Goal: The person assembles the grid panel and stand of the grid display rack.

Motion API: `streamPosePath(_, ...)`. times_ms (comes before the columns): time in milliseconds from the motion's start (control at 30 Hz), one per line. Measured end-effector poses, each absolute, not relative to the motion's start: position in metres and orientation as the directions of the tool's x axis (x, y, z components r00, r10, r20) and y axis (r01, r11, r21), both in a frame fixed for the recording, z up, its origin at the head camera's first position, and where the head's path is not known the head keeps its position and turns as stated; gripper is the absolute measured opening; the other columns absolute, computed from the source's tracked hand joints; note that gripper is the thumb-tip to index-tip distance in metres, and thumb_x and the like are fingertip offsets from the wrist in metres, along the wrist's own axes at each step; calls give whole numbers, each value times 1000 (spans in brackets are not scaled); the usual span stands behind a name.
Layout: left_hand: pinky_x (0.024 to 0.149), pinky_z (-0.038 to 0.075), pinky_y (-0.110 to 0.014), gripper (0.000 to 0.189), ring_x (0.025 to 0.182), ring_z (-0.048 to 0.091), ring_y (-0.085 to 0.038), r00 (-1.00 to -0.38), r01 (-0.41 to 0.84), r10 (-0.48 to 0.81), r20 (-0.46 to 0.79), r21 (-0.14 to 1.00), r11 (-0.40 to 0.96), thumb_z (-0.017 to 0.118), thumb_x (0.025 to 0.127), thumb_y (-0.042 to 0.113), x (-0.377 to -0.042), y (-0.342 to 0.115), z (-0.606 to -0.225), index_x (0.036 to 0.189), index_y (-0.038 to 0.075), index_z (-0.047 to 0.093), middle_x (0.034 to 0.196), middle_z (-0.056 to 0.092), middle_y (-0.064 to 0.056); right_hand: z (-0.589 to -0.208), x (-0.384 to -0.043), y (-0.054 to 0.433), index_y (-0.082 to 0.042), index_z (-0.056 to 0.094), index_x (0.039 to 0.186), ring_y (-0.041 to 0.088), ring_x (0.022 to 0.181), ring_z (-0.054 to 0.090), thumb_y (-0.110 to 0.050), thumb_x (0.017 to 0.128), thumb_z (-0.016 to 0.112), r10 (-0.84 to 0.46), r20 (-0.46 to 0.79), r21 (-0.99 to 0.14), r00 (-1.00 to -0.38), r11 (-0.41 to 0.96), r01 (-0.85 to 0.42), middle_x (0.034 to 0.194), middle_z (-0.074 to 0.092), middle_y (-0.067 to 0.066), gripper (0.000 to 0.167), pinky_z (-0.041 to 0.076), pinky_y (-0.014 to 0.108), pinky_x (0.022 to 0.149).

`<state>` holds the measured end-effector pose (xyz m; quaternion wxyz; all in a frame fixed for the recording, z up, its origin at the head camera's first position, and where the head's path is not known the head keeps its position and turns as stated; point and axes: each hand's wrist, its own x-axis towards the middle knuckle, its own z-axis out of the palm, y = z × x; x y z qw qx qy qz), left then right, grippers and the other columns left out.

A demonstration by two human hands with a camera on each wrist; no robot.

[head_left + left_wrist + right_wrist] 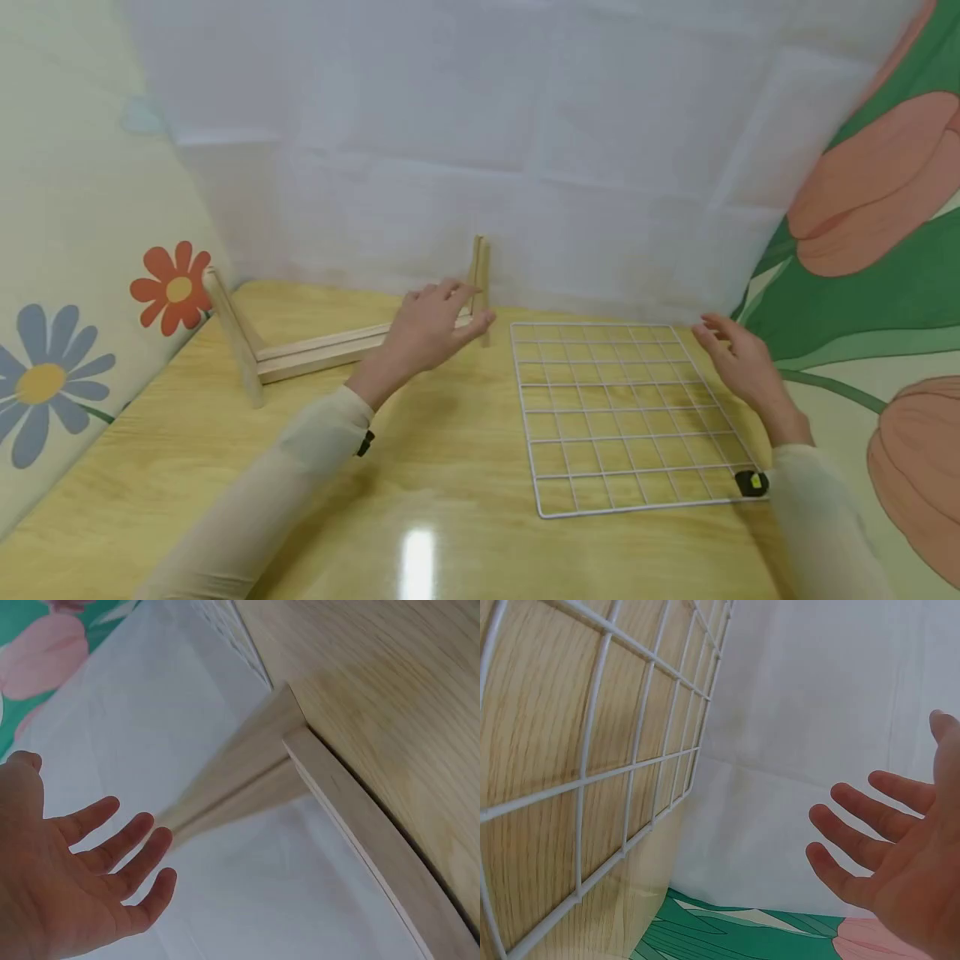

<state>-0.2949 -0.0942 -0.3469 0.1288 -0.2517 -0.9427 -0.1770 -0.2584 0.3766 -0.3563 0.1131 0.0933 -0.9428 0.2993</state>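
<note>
Hovering near the wooden stand (322, 354), the left hand (431, 327) is loosely spread.

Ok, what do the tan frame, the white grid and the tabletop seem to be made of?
Tan frame: likely wood, matte, by its pale, straight-cut bars; whether it's varnished I can't tell.
White grid: probably metal wire, painted or plastic-coated, judging by the thin, even rods and smooth white surface.
Tabletop: wood or wood-look laminate, from the grain; the bright reflection suggests gloss.
</note>
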Motion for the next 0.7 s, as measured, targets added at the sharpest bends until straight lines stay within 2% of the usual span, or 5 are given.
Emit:
streamPosePath(133,101,40,-62,70,127,52,-36,-816,565,494,300,238,790,35,102,67,-298,-72,-356,149,17,50,143,53,-12,-360,-261,371,4,40,151,51,125,46,-48,110,39,-124,242,-537,-962,809,-239,146,45,32,67,39,70,98)
streamPosePath(333,100,44,-60,59,117,60,-32,-769,638,598,225,209,741,49,104,56,-305,-50,-375,147,16,53,139,57,-10,-364,-263,369,4,40,151,51,125,47,-47,110,39,-137,222,-531,-965,813,-237,143,47,32,66,38,70,99)
streamPosePath(433,91,52,-53,55,106,64,-28,-752,657,635,176,265,706,56,103,47,-308,-44,-385,146,13,54,136,58,-11,-366,-264,369,5,40,151,51,124,48,-46,110,40,-153,222,-518,-963,818,-250,140,50,31,64,40,69,98)
streamPosePath(533,86,55,-44,54,107,63,-26,-735,652,670,101,374,660,61,102,42,-309,-38,-393,145,9,54,134,59,-13,-368,-264,371,6,41,149,50,122,49,-44,110,41,-160,216,-504,-963,827,-251,138,52,32,63,42,68,96)
streamPosePath(700,97,50,-41,56,117,58,-30,-697,624,717,-11,484,614,68,99,34,-306,-24,-403,142,1,55,129,60,-16,-371,-261,377,7,42,148,50,122,49,-44,110,42,-165,191,-500,-968,832,-240,136,52,32,64,43,67,94)
